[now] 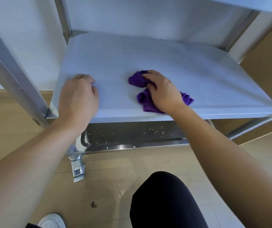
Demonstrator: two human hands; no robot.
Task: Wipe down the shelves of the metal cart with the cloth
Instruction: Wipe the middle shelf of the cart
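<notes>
Head view, contents as listed.

1. Metal cart (pixel 62 18): seen from the front and slightly above. An angled front-left post (pixel 16 76) is bolted at the corner of the middle shelf (pixel 148 51).
2. Middle shelf: a pale, flat metal surface on which both hands are placed.
3. Cloth (pixel 136 79): purple and bunched. It lies on the middle shelf, right of centre and towards the front edge, and is partly covered by the right hand (pixel 162 91).
4. Right hand: laid on top of the cloth, with the fingers curled round its folds and clamped on it.
5. Left hand (pixel 78 96): rested on the front-left part of the middle shelf, well apart from the cloth. The fingers are curled under into a loose fist and nothing is held.
6. Lower shelf (pixel 132 134): shiny metal, seen beneath the middle shelf and dotted with small droplets or specks.
7. Caster (pixel 78 170): fitted under the front-left leg and standing on the wooden floor (pixel 107 178).
8. Knee (pixel 161 199): clad in dark fabric, at the lower centre.
9. White shoe (pixel 52 220): cut off by the bottom edge.
</notes>
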